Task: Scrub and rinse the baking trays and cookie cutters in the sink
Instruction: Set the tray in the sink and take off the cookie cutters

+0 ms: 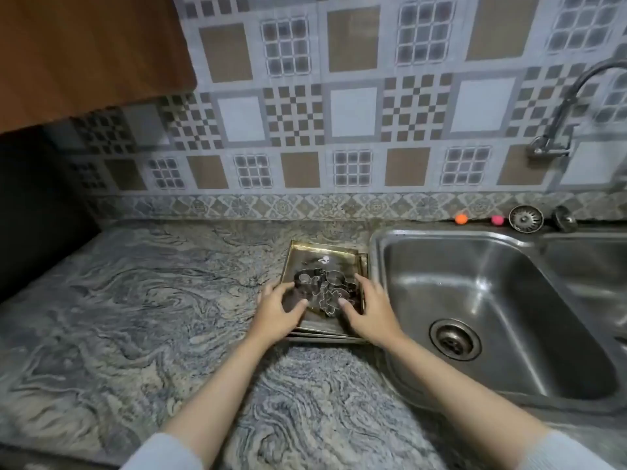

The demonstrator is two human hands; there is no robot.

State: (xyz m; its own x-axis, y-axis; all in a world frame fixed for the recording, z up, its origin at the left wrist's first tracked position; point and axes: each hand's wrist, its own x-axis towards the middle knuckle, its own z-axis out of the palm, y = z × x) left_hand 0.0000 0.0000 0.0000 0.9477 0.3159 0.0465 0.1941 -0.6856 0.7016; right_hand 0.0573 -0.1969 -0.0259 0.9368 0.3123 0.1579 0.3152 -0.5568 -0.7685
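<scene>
Trays: a stack of square, tarnished gold-toned metal baking trays [322,256] lies flat on the grey marbled stone desk [135,300], just beside the left rim of the sink.
Cutters: a heap of small shiny metal cookie cutters [325,288], one of them flower-shaped, sits inside the top tray, toward its near half.
Left hand: the left hand [280,308] lies over the stack's near left corner, fingers curled round the left edge, thumb inside the top tray; it grasps the trays.
Right hand: the right hand [368,308] lies over the near right corner, fingers along the right edge, thumb inside near the cutters; it grasps the trays too.
Sink: a stainless steel double sink [475,276] with a round drain, no water visible in it.
Tap: a curved metal tap [573,93] stands at the tiled wall above the sink.
Behind the sink: a round metal strainer [526,218], an orange ball [461,218] and a pink ball [497,219] sit on the ledge.
</scene>
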